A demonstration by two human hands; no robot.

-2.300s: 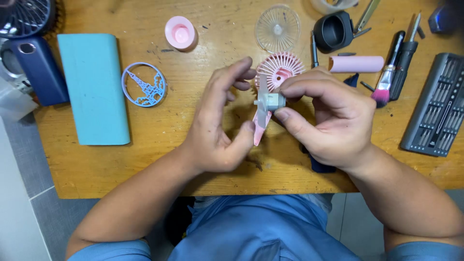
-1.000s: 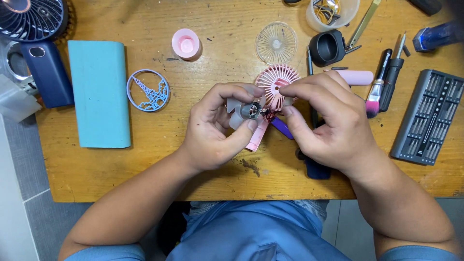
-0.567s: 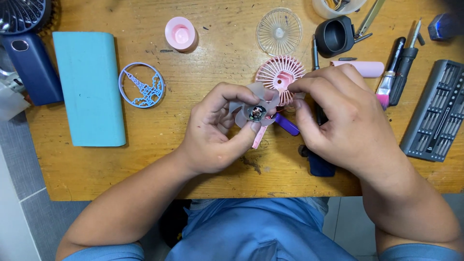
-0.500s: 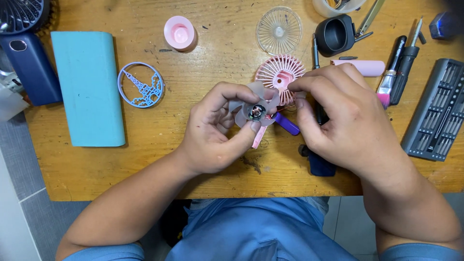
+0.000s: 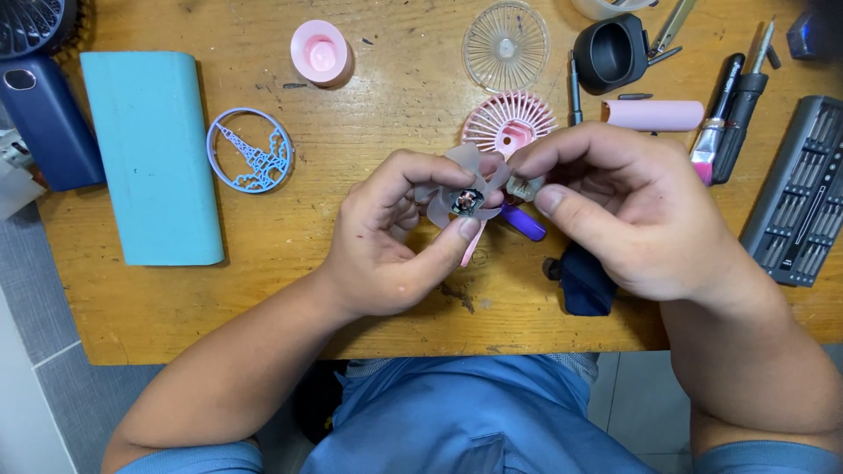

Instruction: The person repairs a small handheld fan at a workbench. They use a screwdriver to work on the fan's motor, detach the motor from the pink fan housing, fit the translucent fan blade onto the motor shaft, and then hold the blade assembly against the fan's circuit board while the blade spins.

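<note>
While the left hand point(image 5: 386, 241) pinches a small clear fan blade point(image 5: 463, 191) between thumb and fingers above the table point(image 5: 369, 140), the right hand point(image 5: 628, 211) meets it from the other side, its thumb and forefinger pressed on a small grey motor point(image 5: 525, 187) just beside the blade. The blade's dark hub faces up, and it sits over the table's middle, close to the front edge. A purple piece point(image 5: 525, 223) and a thin pink strip point(image 5: 471, 247) show beneath the hands; what they belong to cannot be told.

Just behind the fingers lies a pink grille point(image 5: 509, 123), with a clear grille point(image 5: 506, 44) farther back. A pink cap point(image 5: 320, 53) and a blue ring ornament point(image 5: 248, 151) lie to the left, beside a teal case point(image 5: 149, 154). To the right are a pink tube point(image 5: 654, 114), a black cup point(image 5: 612, 53), and a bit set point(image 5: 799, 193) at the edge.
</note>
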